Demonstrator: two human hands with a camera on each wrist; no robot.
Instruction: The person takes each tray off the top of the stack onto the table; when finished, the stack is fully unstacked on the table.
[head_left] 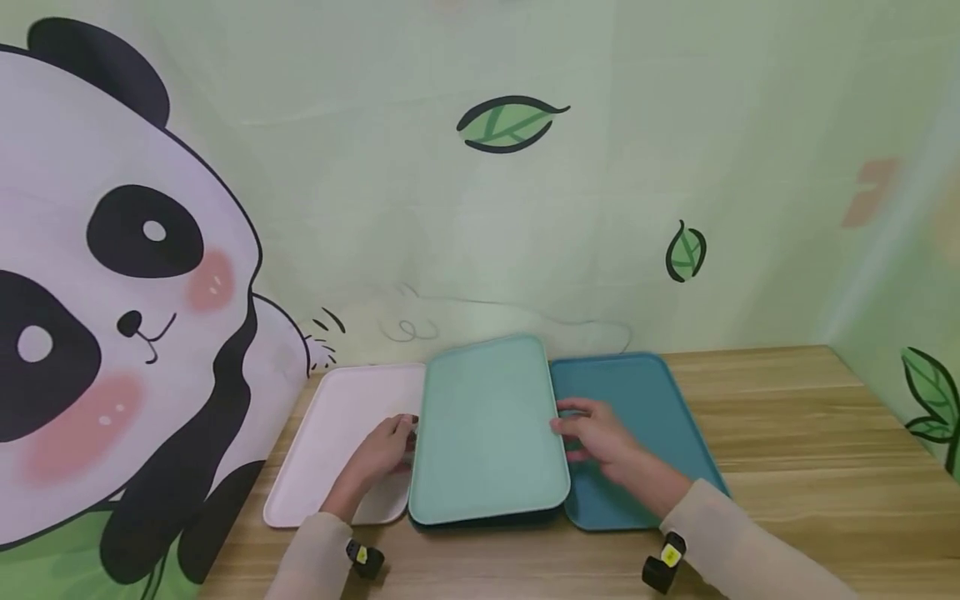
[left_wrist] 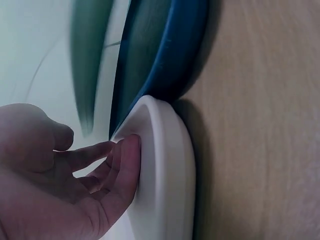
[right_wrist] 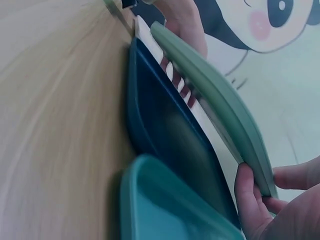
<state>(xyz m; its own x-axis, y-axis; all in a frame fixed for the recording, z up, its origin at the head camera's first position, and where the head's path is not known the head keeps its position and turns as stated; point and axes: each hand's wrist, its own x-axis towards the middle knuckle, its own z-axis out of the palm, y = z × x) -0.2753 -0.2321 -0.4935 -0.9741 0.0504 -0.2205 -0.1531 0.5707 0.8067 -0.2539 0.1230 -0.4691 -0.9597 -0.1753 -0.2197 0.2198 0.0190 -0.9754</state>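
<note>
My right hand [head_left: 600, 433] pinches the right edge of a light green tray [head_left: 491, 433], thumb on top and fingers underneath. This tray is raised and tilted over a dark blue tray [right_wrist: 170, 120], which it mostly hides in the head view. At the green tray's left edge is my left hand [head_left: 386, 450], its fingers loosely bent. In the left wrist view, a gap shows between the thumb and fingers [left_wrist: 125, 170] of that hand, and the fingertips overlap the inner side of a white tray [left_wrist: 172, 165]. The green tray [left_wrist: 90, 65] appears blurred there, just beyond the thumb.
A teal-blue tray [head_left: 637, 392] lies to the right of the dark blue one, partly under my right forearm. The wooden table [head_left: 810, 467] extends to the right. Behind stands a pale green backdrop [head_left: 360, 183] with a printed panda [head_left: 150, 333] and leaves.
</note>
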